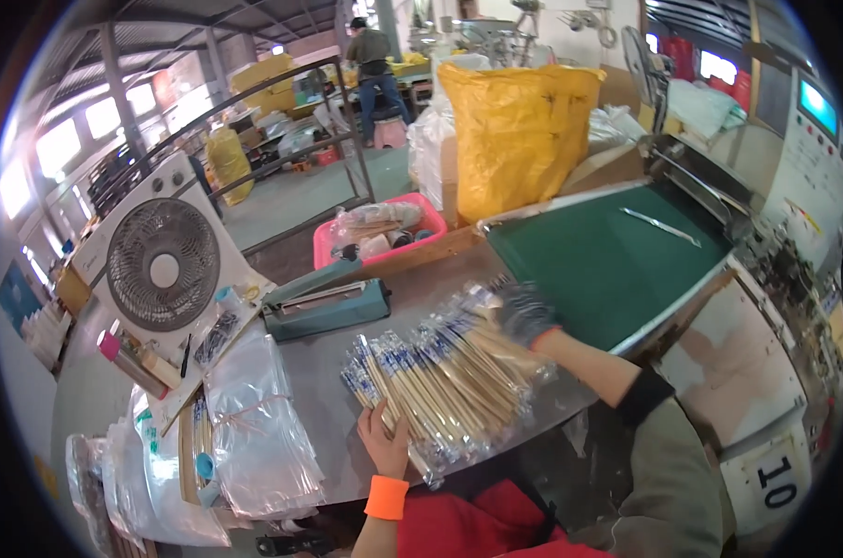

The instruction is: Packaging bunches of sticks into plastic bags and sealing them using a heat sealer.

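A spread pile of wrapped chopsticks (pixel 440 381) in clear sleeves with blue print lies on the grey table (pixel 328 372). My left hand (pixel 384 435), bare with an orange wristband, rests flat on the near left end of the pile. At the pile's far right end my right hand (pixel 524 312), in a dark knit glove, presses down on the packets. Neither hand lifts anything off the table.
A teal heat sealer (pixel 324 307) sits behind the pile. Clear plastic bags (pixel 254 428) lie at the left, with a white box fan (pixel 161 265) beyond them. A green conveyor belt (pixel 607 260) runs at the right, a yellow sack (pixel 519 130) and pink basket (pixel 375 232) behind. A person stands far back.
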Demonstrator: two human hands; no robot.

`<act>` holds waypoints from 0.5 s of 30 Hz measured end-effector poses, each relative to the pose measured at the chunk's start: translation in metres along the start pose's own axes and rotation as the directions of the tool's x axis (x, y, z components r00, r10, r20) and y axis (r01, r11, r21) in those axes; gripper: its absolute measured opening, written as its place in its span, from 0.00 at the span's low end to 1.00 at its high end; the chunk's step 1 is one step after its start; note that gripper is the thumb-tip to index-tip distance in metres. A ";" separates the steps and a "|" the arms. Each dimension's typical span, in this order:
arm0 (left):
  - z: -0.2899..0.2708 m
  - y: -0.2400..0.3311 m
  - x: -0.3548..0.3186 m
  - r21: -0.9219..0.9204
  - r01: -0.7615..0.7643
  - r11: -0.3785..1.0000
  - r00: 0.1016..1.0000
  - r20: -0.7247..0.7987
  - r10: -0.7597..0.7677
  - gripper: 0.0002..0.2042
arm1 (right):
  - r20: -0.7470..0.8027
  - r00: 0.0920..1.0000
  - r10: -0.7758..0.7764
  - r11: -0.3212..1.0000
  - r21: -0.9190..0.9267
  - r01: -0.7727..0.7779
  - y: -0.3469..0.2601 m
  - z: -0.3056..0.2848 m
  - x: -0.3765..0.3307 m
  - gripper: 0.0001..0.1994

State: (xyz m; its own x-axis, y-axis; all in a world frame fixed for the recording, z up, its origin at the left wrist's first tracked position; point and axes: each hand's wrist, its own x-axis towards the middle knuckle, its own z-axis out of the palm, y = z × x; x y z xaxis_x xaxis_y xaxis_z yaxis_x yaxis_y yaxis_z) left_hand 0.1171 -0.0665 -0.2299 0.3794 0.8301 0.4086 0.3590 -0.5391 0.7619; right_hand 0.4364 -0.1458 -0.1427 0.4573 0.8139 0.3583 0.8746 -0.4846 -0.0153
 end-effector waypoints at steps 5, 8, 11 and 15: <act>-0.022 0.006 0.006 -0.253 0.181 0.950 0.980 -0.028 -0.195 0.27 | 0.252 0.937 0.242 0.948 -0.265 -0.174 -0.028 0.062 0.056 0.23; -0.024 -0.017 0.021 -0.200 0.292 0.935 0.955 0.017 -0.295 0.30 | 0.168 0.985 -0.045 0.995 -0.077 0.059 0.061 0.105 0.052 0.23; -0.072 -0.048 0.026 -0.503 0.570 0.650 0.789 0.113 -0.604 0.30 | 0.319 0.936 0.149 0.886 0.378 -0.269 -0.031 0.077 0.048 0.21; -0.016 0.002 0.061 -0.661 0.679 0.319 0.733 0.584 -0.349 0.21 | 0.118 0.980 -0.160 0.872 0.483 0.084 -0.054 0.129 0.014 0.29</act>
State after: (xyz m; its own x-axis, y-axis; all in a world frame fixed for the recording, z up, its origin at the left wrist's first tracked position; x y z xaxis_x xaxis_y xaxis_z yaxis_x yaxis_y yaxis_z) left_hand 0.1273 -0.0144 -0.1952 0.6505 0.7135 -0.2603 -0.1917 0.4859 0.8528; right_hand 0.4164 -0.0670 -0.2571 0.3273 0.9130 0.2434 0.8786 -0.1993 -0.4340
